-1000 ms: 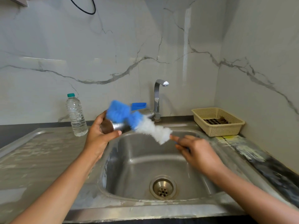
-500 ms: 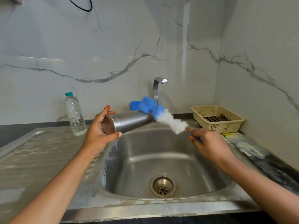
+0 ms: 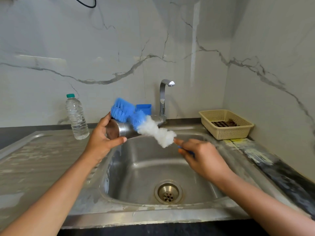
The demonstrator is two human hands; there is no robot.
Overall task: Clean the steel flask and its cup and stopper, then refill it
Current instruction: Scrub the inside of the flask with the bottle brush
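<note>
Brush [image 3: 153, 132] seemingly back across flask [image 3: 124, 129] in hand [image 3: 102, 138]

two walls of glossy white tile with grey veins meet in a corner: the back wall [image 3: 119, 40] and the right wall [image 3: 272, 48]. a black cable [image 3: 87, 4] loops at the top edge. a steel sink [image 3: 136, 217] with a drainboard [image 3: 42, 159] on its left sits in a dark counter [image 3: 298, 188]. a chrome tap [image 3: 162, 97] rises behind the basin, and a beige mesh basket [image 3: 233, 132] stands on the counter by the right wall.
</note>
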